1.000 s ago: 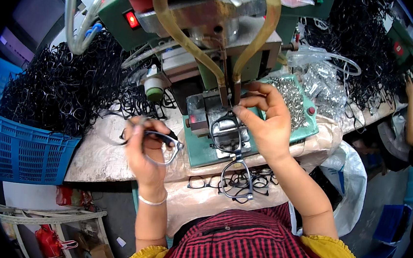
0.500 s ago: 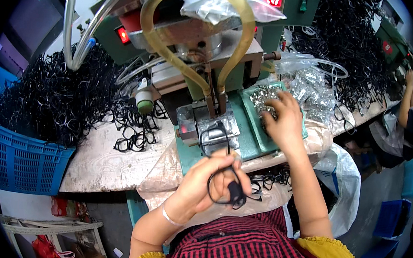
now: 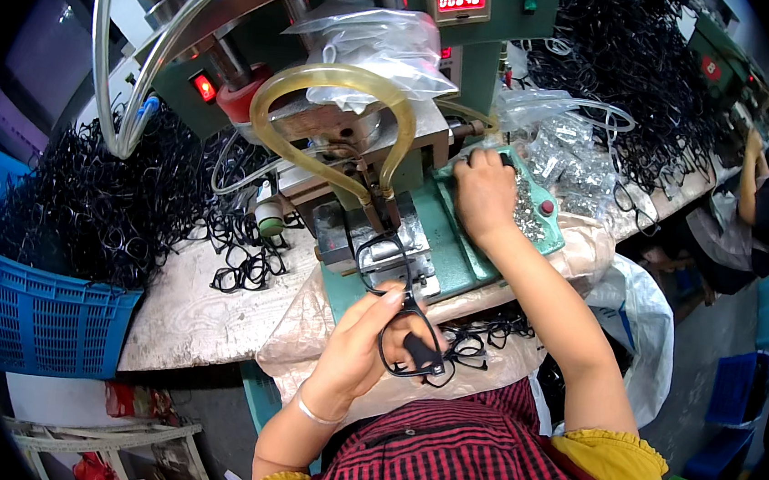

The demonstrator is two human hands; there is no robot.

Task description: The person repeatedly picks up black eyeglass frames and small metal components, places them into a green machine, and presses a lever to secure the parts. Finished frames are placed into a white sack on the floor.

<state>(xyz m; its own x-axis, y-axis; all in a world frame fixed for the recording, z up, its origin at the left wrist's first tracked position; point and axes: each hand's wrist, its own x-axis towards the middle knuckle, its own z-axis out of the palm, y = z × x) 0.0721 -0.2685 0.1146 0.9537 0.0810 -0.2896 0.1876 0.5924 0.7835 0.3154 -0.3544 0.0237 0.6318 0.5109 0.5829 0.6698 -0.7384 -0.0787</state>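
My left hand (image 3: 360, 340) is closed on a black eyeglass frame (image 3: 409, 299), gripping it near the bridge. One rim points up toward the metal fixture (image 3: 412, 256) of a green press, below its two prongs (image 3: 379, 217); the other rim hangs before my fingers. My right hand (image 3: 486, 197) lies back up, fingers bent and together, at the far left part of a green tray (image 3: 545, 236) of small silvery metal parts (image 3: 526, 211). Its fingertips and thumb are hidden, so whatever they hold cannot be made out. A dark knob (image 3: 506, 159) sits beside the fingers.
A yellowish hose (image 3: 269, 93) loops over the press. Black frames (image 3: 104, 206) pile up in a blue basket (image 3: 39, 315) at left, with more (image 3: 632, 79) behind on the right. Small plastic bags (image 3: 566, 155) lie beyond the tray. Another person's arm (image 3: 751, 176) shows at far right.
My right hand has moved from over the metal parts to the tray's far left, its fingers drawn together. The eyeglass frame in my left hand is turned, one rim nearer the fixture. The view has shifted.
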